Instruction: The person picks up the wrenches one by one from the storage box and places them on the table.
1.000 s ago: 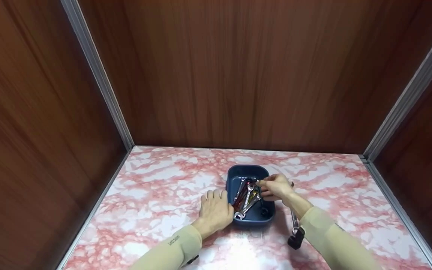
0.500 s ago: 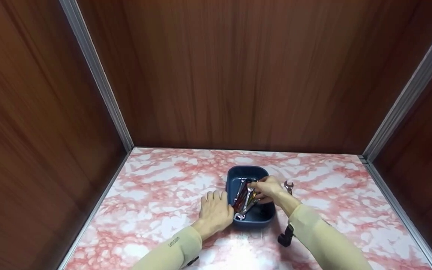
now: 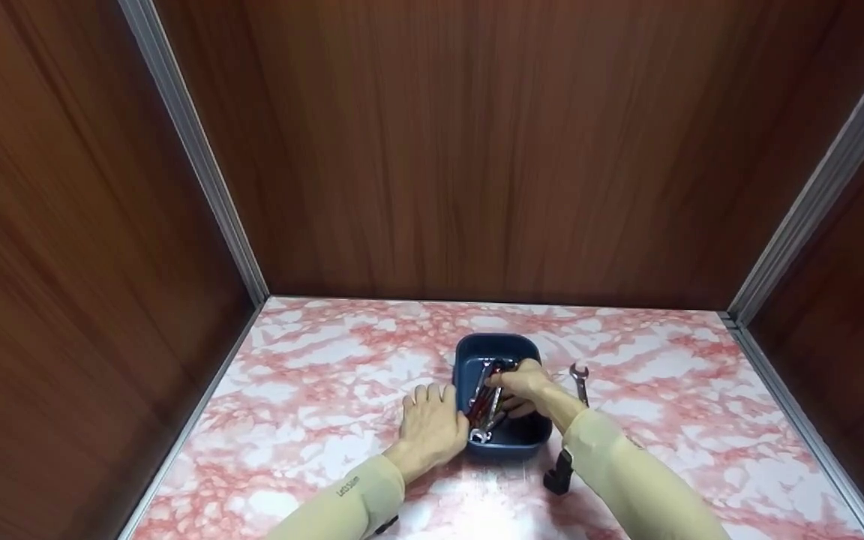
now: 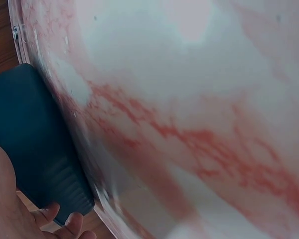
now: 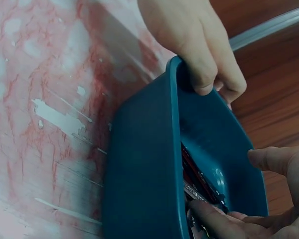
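A dark blue plastic bin (image 3: 503,450) stands on the marbled table with several metal wrenches (image 3: 480,436) and dark red slender tools (image 3: 477,411) heaped inside. My left hand (image 3: 430,426) grips the bin's left rim, its thumb hooked over the edge, as the right wrist view shows; the fingers lie along the outer wall. Over the heap, my right hand (image 3: 528,386) reaches into the bin from the right. Its thumb and fingers are spread apart in the right wrist view, with fingertips (image 5: 209,211) among the tools. Part of the heap is hidden beneath that hand.
One open-ended wrench (image 3: 580,381) lies on the table right of the bin, partly covered by the right sleeve. A black wrist device (image 3: 559,474) hangs under the right forearm. Brown wood-grain panels (image 3: 477,150) enclose the table at the back and both sides.
My right hand has moved left and deeper over the tools in the bin. The wrench on the table has come more into view. My left hand has stayed at the rim.
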{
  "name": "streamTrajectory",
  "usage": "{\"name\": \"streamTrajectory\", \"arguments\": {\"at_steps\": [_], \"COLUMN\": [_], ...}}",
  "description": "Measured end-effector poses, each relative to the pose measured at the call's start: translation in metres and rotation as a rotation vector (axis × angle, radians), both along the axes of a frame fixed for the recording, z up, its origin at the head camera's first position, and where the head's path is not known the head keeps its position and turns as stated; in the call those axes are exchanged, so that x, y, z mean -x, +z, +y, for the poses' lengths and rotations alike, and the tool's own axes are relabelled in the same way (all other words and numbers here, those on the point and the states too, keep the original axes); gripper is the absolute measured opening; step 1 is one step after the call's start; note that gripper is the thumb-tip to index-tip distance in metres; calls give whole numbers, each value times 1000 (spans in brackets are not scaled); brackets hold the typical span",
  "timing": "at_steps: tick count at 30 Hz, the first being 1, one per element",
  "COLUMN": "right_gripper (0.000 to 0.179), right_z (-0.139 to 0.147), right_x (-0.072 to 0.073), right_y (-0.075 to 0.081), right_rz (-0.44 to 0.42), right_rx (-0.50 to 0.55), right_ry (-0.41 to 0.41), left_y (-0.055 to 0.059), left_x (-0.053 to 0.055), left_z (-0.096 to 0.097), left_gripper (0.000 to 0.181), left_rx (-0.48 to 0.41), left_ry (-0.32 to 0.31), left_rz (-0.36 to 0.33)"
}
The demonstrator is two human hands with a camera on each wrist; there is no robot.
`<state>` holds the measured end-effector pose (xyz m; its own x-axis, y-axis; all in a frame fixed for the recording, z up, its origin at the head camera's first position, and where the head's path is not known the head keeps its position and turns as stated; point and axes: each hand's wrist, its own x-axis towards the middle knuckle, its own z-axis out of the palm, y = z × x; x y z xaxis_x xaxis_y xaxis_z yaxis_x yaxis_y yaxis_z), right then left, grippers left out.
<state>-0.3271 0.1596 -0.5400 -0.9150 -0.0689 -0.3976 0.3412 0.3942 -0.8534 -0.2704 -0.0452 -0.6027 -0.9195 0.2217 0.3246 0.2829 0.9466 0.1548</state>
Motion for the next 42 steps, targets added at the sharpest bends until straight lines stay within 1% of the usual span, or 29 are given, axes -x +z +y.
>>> {"name": "streamTrajectory", "arguments": {"at_steps": [3, 8, 10, 13, 17, 21, 25, 27, 30, 36, 40, 42], "right_gripper": [37, 45, 44, 35, 24, 22, 24, 24, 25, 28, 29, 24], "right_z": [2, 4, 4, 2, -2, -6, -10, -11, -12, -14, -16, -17], "right_x": [-1, -3, -4, -4, -2, 2, 4, 4, 4, 0, -1, -2], "right_y": [-1, 0, 0, -4, -10, -16, -19, -20, -22, -26, -31, -33], "right_rz": [-15, -37, -30, -8, 57, 148, 237, 258, 282, 380, 417, 448], "right_rx": [-26, -153, -205, -267, -337, -414, -542, -605, -648, -705, -751, -792], "right_ry": [5, 83, 103, 96, 61, 42, 61, 70, 77, 108, 138, 171], "left_y": [1, 1, 0, 0, 1, 1, 1, 1, 2, 3, 2, 2], "left_x": [0, 1, 1, 0, 0, -1, -2, -2, -3, -2, -2, -2], "left_z": [1, 1, 1, 1, 0, 0, 1, 1, 0, -1, 0, 0], "left_gripper": [30, 31, 31, 31, 31, 30, 29, 28, 29, 31, 31, 30], "left_rx": [-2, -3, -3, -2, 1, 2, 7, 9, 9, 12, 5, 2], "left_ry": [-1, 8, 7, 3, 2, 2, 0, -5, -7, -1, -4, -4], "left_rz": [-4, -19, -25, -38, -47, -31, 0, 8, -4, -38, -32, -26]}}
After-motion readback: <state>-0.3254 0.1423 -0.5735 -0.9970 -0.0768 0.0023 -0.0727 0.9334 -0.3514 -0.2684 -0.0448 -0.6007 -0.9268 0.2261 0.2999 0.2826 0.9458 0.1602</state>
